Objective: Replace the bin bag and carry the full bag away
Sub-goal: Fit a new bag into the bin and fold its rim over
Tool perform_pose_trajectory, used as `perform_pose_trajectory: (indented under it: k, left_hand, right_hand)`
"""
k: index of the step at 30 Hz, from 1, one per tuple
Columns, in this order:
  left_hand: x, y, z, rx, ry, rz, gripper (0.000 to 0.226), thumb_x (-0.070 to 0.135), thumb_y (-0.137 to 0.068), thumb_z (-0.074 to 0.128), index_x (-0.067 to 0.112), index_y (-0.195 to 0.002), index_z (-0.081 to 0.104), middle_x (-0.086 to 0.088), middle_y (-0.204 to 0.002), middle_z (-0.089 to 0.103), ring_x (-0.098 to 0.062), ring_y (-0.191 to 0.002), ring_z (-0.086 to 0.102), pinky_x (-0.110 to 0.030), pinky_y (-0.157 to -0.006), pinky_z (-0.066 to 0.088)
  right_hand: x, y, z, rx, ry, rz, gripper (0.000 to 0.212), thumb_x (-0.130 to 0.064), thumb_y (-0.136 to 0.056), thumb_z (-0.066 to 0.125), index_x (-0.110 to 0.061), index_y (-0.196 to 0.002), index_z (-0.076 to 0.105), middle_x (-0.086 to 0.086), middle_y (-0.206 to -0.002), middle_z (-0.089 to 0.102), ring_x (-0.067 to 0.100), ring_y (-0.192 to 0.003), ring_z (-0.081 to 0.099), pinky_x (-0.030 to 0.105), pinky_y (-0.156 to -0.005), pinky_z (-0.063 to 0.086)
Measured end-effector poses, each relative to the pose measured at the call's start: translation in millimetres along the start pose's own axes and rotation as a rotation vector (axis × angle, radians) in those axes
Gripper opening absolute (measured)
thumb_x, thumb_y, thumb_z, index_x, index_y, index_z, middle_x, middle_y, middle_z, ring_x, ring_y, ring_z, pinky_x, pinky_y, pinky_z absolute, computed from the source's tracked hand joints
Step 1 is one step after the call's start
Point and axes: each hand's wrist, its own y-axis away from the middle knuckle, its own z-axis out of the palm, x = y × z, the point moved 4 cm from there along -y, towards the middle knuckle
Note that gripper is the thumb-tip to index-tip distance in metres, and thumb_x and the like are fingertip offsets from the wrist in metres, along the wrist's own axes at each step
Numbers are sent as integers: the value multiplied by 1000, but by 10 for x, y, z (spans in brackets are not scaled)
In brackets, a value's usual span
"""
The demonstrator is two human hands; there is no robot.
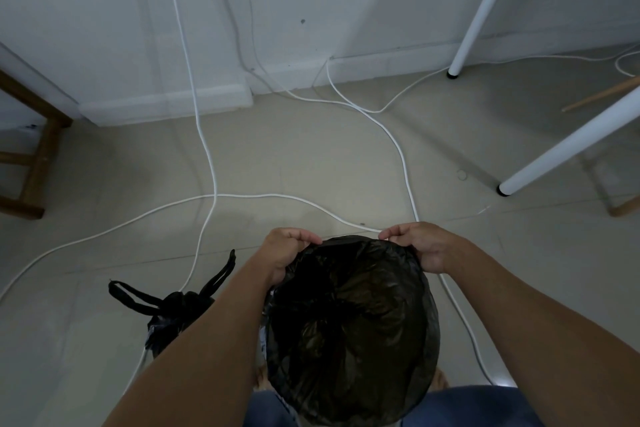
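A fresh black bin bag [349, 329] hangs open right below me, its mouth spread wide. My left hand [284, 253] pinches the far left of its rim and my right hand [422, 246] pinches the far right. The bin itself is hidden under the bag. On the floor to the left, partly behind my left forearm, stands the full black bag [173, 312], tied shut with its two handle loops sticking up.
Several white cables [214, 196] trail across the tiled floor ahead. Two white table legs [568, 146] stand at the right, and a wooden stool frame [34, 163] at the left. A white wall with skirting [166, 107] closes the far side.
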Motion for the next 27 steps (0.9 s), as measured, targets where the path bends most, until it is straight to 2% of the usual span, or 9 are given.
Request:
perform_pose_trajectory:
  k: [8, 13, 15, 18, 20, 21, 23, 25, 27]
  left_hand:
    - [37, -13, -18, 1, -68, -29, 36, -7, -93, 44, 8, -80, 74, -17, -80, 68, -25, -71, 62, -32, -75, 55]
    - [92, 31, 12, 24, -116, 3, 40, -9, -91, 41, 10, -75, 73, -11, -70, 67, -15, -56, 61, -18, -53, 53]
    - [108, 35, 23, 31, -196, 31, 42, -9, -89, 42, 13, -72, 74, -11, -71, 69, -15, -59, 62, -17, -54, 53]
    - [119, 49, 18, 45, -379, 97, 29, 2, -86, 56, 18, -72, 76, -9, -80, 74, -13, -69, 66, -14, -59, 52]
    - [109, 60, 16, 0, -493, 159, 5, 20, -79, 73, 18, -78, 78, -1, -83, 75, -10, -74, 66, -16, -66, 51]
    - [88, 55, 13, -24, -579, 193, 12, 28, -74, 79, 20, -82, 77, 3, -86, 72, -9, -78, 65, -18, -69, 49]
    - [60, 38, -21, 12, -777, 249, 24, 32, -68, 84, 21, -86, 74, 7, -92, 63, -9, -84, 59, -19, -73, 41]
    - [71, 61, -22, 52, -910, 289, 24, 30, -70, 82, 19, -88, 71, 4, -96, 61, -14, -91, 58, -21, -76, 40]
    - [79, 84, -1, 42, -1011, 298, 19, 31, -76, 76, 19, -88, 67, 0, -99, 65, -21, -95, 61, -24, -75, 42]
  right_hand:
    - [-33, -23, 6, 53, 121, 54, 33, 10, -95, 37, -4, -88, 66, 13, -85, 63, 20, -75, 58, 29, -72, 51]
    - [-51, -33, 10, 105, 222, 39, 34, 14, -90, 40, -4, -82, 67, 13, -81, 61, 21, -71, 57, 30, -69, 50]
    - [-64, -23, 33, 135, 350, 11, 35, 14, -89, 43, -6, -78, 69, 13, -80, 64, 21, -70, 58, 28, -66, 50]
    - [-77, 18, 52, 189, 516, -27, 36, 11, -84, 46, -10, -73, 73, 12, -77, 67, 19, -68, 60, 22, -61, 48]
    - [-77, 51, 58, 201, 518, -38, 22, -1, -79, 57, -10, -71, 75, 12, -80, 70, 21, -71, 63, 23, -64, 47]
    - [-83, 76, 78, 188, 542, -58, 11, -14, -77, 66, -11, -72, 75, 10, -81, 71, 20, -72, 64, 25, -67, 47]
    - [-122, 113, 118, 134, 752, -150, 21, -34, -69, 80, -15, -74, 74, 1, -75, 69, 14, -71, 63, 24, -66, 45]
    - [-157, 152, 196, 135, 1047, -238, 20, -32, -65, 84, -20, -75, 71, -2, -74, 67, 13, -73, 62, 21, -61, 43]
    - [-172, 182, 254, 166, 1200, -283, 16, -25, -68, 82, -20, -80, 72, -2, -77, 67, 14, -76, 63, 18, -58, 42]
